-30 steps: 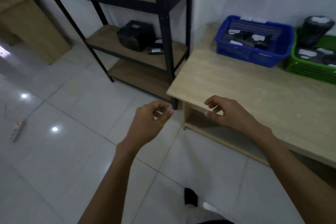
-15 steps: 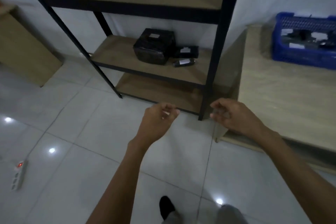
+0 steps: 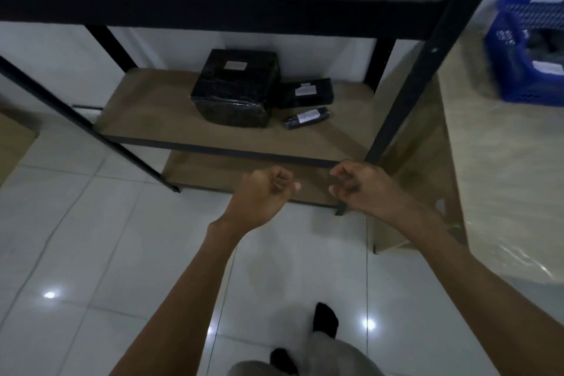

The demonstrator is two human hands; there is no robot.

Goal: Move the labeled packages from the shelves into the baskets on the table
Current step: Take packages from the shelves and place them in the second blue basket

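Head view: on the middle shelf [image 3: 152,113] sit a big black box [image 3: 235,87], a flat packet [image 3: 306,91] just beside it on the right, and a small roll [image 3: 307,117] in front. The left hand [image 3: 262,194] and right hand [image 3: 363,188] hang short of the shelf edge, close together, loosely curled and empty. A blue basket [image 3: 518,70] stands on the table [image 3: 503,177].

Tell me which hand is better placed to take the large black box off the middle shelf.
Left, probably. The left hand is empty and nearer the large black box; the right hand, also empty, sits further right by the shelf post.
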